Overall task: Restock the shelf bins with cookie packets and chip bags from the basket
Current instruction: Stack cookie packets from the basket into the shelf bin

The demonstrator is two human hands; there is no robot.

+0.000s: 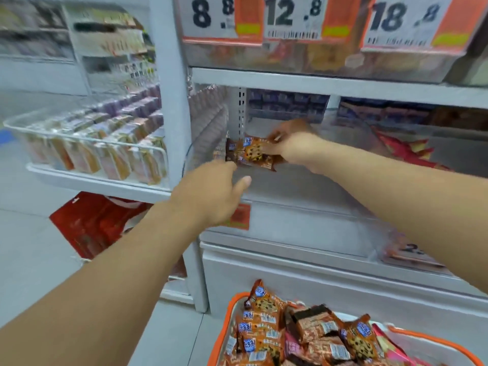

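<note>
My right hand (293, 146) grips a bundle of orange-brown cookie packets (249, 153) and holds it over the left end of a clear shelf bin (303, 207). My left hand (211, 194) reaches toward the bin's front edge just below the packets, fingers relaxed, holding nothing. At the bottom, the orange-rimmed basket (224, 326) holds several more cookie packets (266, 320) and a pink bag at its right side. A red chip bag (406, 151) lies in the bin's right part.
A white shelf post (171, 101) separates this bay from a clear bin of wrapped snacks (92, 143) on the left. Price cards (290, 17) hang above. A red box (89, 225) sits on the floor at lower left.
</note>
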